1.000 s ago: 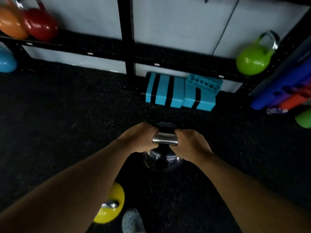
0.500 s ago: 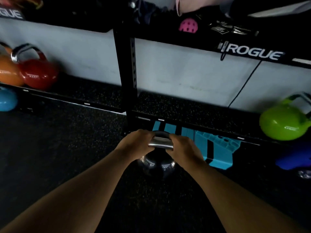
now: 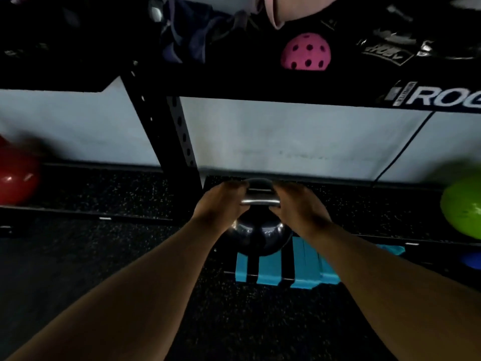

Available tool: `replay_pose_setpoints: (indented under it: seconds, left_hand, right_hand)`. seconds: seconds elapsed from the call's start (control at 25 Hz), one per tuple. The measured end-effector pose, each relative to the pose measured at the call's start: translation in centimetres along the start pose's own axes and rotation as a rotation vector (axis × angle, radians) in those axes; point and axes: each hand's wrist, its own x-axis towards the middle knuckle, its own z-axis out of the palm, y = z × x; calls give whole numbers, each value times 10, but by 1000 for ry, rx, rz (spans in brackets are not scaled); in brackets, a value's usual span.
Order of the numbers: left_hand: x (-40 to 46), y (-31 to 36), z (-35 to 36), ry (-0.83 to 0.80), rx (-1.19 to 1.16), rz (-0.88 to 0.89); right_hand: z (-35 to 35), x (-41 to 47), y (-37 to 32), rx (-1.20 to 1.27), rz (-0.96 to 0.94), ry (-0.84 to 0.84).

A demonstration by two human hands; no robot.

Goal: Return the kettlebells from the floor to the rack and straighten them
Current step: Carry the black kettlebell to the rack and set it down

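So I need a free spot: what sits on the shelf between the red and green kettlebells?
In the head view, nothing: bare shelf between red kettlebell and green kettlebell, apart from the rack upright.

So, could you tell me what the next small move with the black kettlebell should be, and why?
Probably carry it forward and set it down on the lower shelf. Both hands, left hand and right hand, grip the handle of the black kettlebell, which hangs in front of the shelf's bare stretch between the red kettlebell and the green kettlebell.
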Motion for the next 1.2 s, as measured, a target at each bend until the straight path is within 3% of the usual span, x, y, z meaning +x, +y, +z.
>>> replay_pose_setpoints:
  seconds: [0.2, 0.44, 0.76, 0.92, 1.0, 1.2]
  left_hand:
    - [64, -28, 7, -20, -42, 52]
    - [119, -44, 17, -13, -90, -19]
    - [143, -50, 26, -21, -195, -68]
    - [140, -49, 16, -112, -194, -93]
    - [127, -48, 9, -155, -161, -108]
    - [59, -65, -10, -125, -18, -165]
  right_hand:
    - [15, 60, 17, -18, 17, -4]
    - [28, 115, 33, -5, 109, -20]
    - [32, 140, 40, 13, 195, -64]
    - [18, 136, 30, -81, 207, -177]
    - [6, 128, 18, -132, 163, -219]
    - [-6, 91, -18, -211, -136, -137]
